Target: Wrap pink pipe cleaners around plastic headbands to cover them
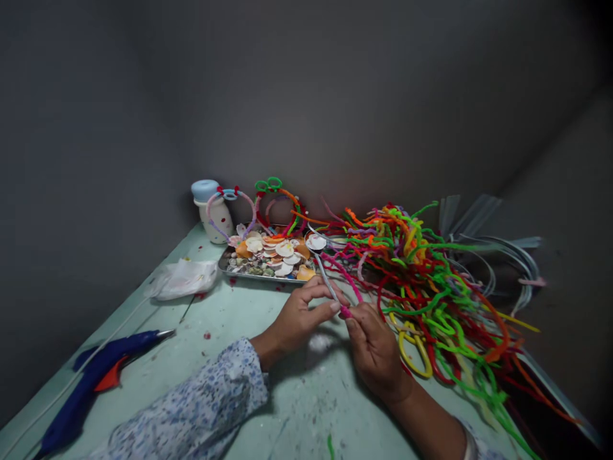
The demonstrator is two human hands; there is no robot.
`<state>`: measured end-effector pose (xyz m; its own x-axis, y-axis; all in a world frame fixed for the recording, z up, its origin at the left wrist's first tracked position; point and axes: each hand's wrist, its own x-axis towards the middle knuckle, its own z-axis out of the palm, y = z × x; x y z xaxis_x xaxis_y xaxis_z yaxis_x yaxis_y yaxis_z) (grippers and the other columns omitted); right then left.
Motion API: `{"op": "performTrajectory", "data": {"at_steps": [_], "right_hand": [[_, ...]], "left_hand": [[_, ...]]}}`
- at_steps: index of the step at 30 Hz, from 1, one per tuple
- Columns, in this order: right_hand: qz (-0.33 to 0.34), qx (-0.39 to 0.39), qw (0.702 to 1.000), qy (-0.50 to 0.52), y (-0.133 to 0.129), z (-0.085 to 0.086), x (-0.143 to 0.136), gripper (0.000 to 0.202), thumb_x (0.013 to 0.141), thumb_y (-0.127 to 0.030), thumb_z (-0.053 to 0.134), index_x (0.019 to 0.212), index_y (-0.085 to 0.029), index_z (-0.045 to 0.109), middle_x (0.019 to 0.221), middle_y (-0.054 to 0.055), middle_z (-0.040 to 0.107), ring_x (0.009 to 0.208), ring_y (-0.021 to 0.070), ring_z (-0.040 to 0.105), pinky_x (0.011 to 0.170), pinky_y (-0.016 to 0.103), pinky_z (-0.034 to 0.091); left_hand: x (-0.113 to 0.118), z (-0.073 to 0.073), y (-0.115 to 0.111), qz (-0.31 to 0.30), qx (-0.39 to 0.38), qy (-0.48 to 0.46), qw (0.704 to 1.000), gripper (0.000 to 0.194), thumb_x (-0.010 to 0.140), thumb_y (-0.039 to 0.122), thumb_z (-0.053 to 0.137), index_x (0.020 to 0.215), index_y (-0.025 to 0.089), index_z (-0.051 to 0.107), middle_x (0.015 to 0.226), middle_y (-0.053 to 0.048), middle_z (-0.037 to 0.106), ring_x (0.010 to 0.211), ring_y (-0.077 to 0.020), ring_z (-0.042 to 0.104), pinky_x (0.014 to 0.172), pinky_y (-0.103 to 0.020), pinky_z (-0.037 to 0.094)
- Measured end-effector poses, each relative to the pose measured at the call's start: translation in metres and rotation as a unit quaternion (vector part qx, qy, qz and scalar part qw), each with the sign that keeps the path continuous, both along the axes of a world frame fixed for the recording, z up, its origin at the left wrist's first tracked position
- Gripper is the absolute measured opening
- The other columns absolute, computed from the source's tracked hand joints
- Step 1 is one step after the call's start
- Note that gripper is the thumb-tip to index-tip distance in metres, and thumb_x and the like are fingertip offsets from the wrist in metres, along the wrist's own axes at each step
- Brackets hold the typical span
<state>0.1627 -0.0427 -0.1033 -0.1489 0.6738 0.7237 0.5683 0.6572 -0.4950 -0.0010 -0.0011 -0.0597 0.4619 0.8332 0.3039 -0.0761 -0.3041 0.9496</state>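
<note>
My left hand (299,316) closes its fingers around a thin grey headband (326,276), which slants up and away toward the tray of shells. At the band's near end, a pink pipe cleaner (345,312) is wrapped around it. My right hand (376,351) pinches that end between thumb and forefinger, close to the left fingertips. A loose pink length (352,281) of pipe cleaner trails up behind the right hand; whether it joins the wrapped piece is hidden. To the right lies a tangled heap of coloured pipe cleaners (407,249).
Behind my hands stands a metal tray (258,276) of shells, with decorated headbands (232,195) above it. A blue-lidded bottle (215,214) and plastic bag (186,279) are at left. Nearer lies a blue glue gun (103,377) with its cord. Grey bands (520,262) lie far right.
</note>
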Motion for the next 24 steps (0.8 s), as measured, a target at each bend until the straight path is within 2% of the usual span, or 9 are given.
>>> {"op": "performTrajectory", "data": {"at_steps": [6, 14, 24], "right_hand": [[-0.004, -0.002, 1.000, 0.003, 0.0015, -0.0020, 0.0011, 0.020, 0.092, -0.013, 0.044, 0.099, -0.023, 0.059, 0.079, 0.002, 0.059, 0.074, 0.0182, 0.056, 0.073, 0.034, 0.045], [-0.002, -0.010, 1.000, 0.004, 0.0007, -0.0020, 0.0011, 0.017, 0.093, -0.015, 0.043, 0.094, -0.022, 0.059, 0.075, 0.002, 0.057, 0.072, 0.0180, 0.055, 0.071, 0.034, 0.045], [-0.010, 0.000, 1.000, -0.016, 0.0022, -0.0007, 0.0007, 0.018, 0.092, -0.014, 0.044, 0.098, -0.022, 0.059, 0.076, 0.002, 0.057, 0.072, 0.0180, 0.054, 0.071, 0.034, 0.044]], "left_hand": [[0.0003, -0.0036, 0.0031, 0.017, 0.005, 0.014, 1.000, 0.017, 0.083, 0.031, 0.061, 0.087, 0.021, 0.073, 0.097, -0.007, 0.060, 0.101, -0.0222, 0.055, 0.098, -0.037, 0.037], [0.0004, -0.0031, 0.0042, 0.012, 0.005, 0.017, 1.000, 0.018, 0.084, 0.034, 0.060, 0.078, 0.020, 0.070, 0.094, -0.006, 0.059, 0.095, -0.0203, 0.055, 0.095, -0.034, 0.037], [0.0004, -0.0013, 0.0055, 0.007, -0.005, 0.024, 1.000, 0.022, 0.083, 0.035, 0.059, 0.069, 0.018, 0.062, 0.084, -0.004, 0.056, 0.085, -0.0184, 0.051, 0.087, -0.031, 0.038]]}}
